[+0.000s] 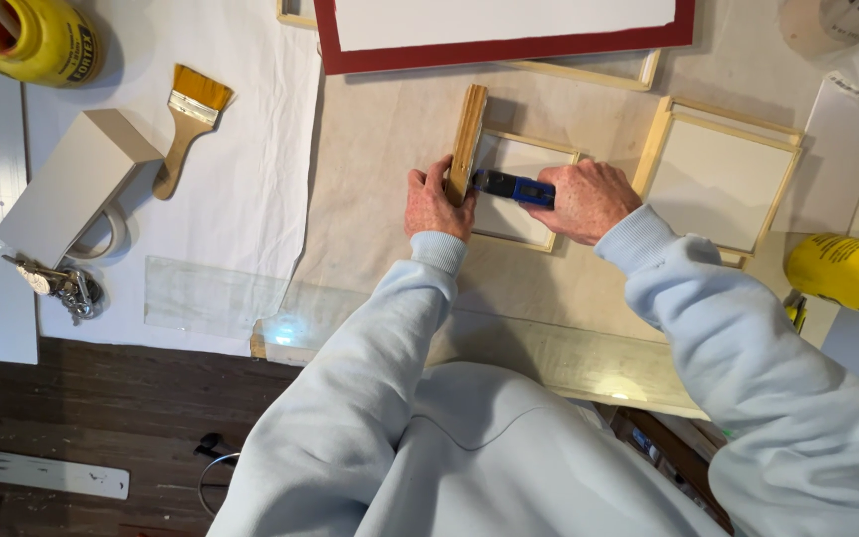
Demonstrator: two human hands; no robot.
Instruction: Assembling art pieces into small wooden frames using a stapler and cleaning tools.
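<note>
A wooden block [467, 139] is gripped by the left hand [436, 204], fingers curled around its near end, against the left edge of a small wooden frame [521, 189] in the middle of the table [390, 149]. A blue-handled tool [514, 188] is clenched in the right hand [589, 199] and laid across the frame (its tip is hidden behind the block). A second small frame [723, 179] lies just right. Far off, a red-edged board [504, 45] is cut off. At left are seen one brush [189, 124], one grey box [70, 184], keys [62, 286] and a glass sheet [211, 296]. Two yellow containers [37, 40] are counted, one at each side.
</note>
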